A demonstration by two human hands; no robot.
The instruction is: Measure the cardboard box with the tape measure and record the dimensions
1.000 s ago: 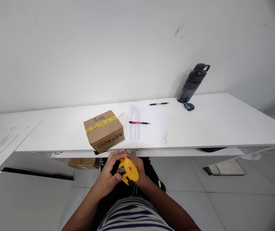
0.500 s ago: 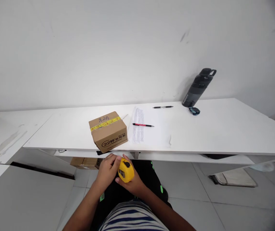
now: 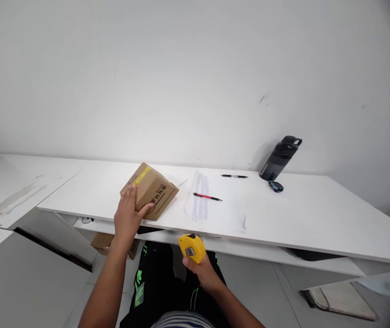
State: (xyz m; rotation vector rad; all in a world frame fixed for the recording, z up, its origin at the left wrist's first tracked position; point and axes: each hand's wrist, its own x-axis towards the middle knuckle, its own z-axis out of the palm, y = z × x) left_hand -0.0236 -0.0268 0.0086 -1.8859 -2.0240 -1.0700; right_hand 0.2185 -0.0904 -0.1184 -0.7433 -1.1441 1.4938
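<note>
My left hand [image 3: 129,212] grips the near left side of a cardboard box [image 3: 159,193], thumb on its printed front and fingers over the top. The box is tilted on the desk and has yellow tape across its top. In front of the desk edge, my right hand [image 3: 202,269] is closed around a yellow tape measure [image 3: 192,248]; no blade is visibly drawn out. To the right of the box, a red and black pen [image 3: 207,197] lies on a sheet of paper [image 3: 224,212] with writing on its left part.
A black pen [image 3: 234,176] lies behind the paper. A dark bottle [image 3: 280,158] stands near the wall, with a small dark round object [image 3: 276,186] before it. Below the white desk [image 3: 297,214] are a shelf and another cardboard box [image 3: 102,243].
My left hand has left the tape measure and taken hold of the box, which is now turned and tilted. My right hand has moved slightly right with the tape measure. The view has shifted.
</note>
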